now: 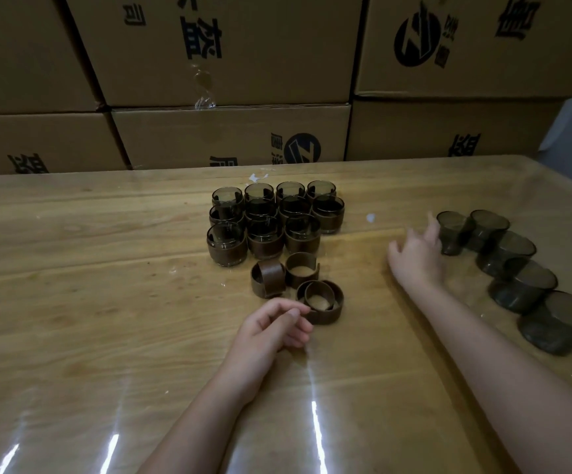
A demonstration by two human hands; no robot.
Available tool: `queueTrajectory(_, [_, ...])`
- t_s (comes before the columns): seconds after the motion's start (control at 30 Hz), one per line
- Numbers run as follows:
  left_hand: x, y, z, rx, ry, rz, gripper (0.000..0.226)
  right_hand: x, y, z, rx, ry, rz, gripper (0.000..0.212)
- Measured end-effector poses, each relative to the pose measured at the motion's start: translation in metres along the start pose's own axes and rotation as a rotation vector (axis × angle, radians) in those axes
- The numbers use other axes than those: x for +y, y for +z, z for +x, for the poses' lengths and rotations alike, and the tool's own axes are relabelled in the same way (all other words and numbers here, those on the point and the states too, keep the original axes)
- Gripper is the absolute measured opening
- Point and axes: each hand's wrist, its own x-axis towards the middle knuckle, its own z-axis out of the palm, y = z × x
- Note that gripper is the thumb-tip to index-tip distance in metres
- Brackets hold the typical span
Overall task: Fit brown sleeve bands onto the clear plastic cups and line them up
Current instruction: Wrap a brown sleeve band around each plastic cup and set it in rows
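Your single head camera looks forward and down, close over the tabletop, facing stacked cartons.

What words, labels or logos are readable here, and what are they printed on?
Cardboard boxes: big black Chinese characters, upside down and partly cut off; I cannot read them reliably.
Round logo on the boxes: a dark circle with a slanted Z-like stripe; small characters beside it too blurred.
Banded cups, sleeve bands, table: no text.

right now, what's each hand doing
Left hand: curled beside a brown band; grip cannot be told.
Right hand: open, beside a bare cup.
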Motion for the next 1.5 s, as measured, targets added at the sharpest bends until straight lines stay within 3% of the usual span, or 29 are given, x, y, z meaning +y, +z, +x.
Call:
queueTrajectory(0.1, [0.000,-0.001,0.001,-0.004,-0.001,0.006,0.022,0.022,-0.015,0.011,-0.075,0.054,-0.130,0.044])
queueTrajectory(0.3, [0.000,-0.001,0.001,0.020,-0.014,-0.022,0.022,0.023,-0.018,0.001,-0.005,0.044,0.006,0.033])
queueTrajectory(0.43, [0.001,-0.004,0.001,0.018,-0.031,-0.079,0.021,0.004,-0.019,-0.040,0.103,-0.113,0.213,0.029])
queueTrajectory(0.6, [0.005,-0.003,0.001,0.052,-0.020,-0.259,0.035,-0.042,-0.036,-0.113,0.204,-0.367,0.709,0.019])
queueTrajectory(0.67, [0.004,-0.003,0.002,0.057,0.002,-0.309,0.042,-0.059,-0.037,-0.139,0.152,-0.425,0.848,0.021])
queueTrajectory(0.77, [0.003,-0.005,0.003,-0.004,0.029,-0.338,0.054,-0.075,-0.031,-0.164,-0.054,-0.344,1.072,0.023])
queueTrajectory(0.87, [0.001,-0.008,0.002,-0.083,0.073,-0.367,0.045,-0.074,-0.024,-0.174,-0.164,-0.319,1.225,0.019])
queueTrajectory(0.97, [0.000,-0.009,0.004,-0.050,0.079,-0.388,0.045,-0.066,-0.016,-0.180,-0.106,-0.452,1.171,0.029])
queueTrajectory(1.1, [0.003,-0.012,0.008,0.029,0.062,-0.436,0.071,-0.058,-0.007,-0.171,-0.038,-0.574,0.940,0.054])
queueTrajectory(1.3, [-0.001,-0.015,0.009,-0.011,0.097,-0.422,0.059,-0.056,-0.005,-0.165,-0.063,-0.610,0.820,0.053])
queueTrajectory(1.5, [-0.002,-0.014,0.009,0.153,0.159,-0.375,0.060,-0.056,-0.006,-0.168,-0.098,-0.600,0.799,0.054])
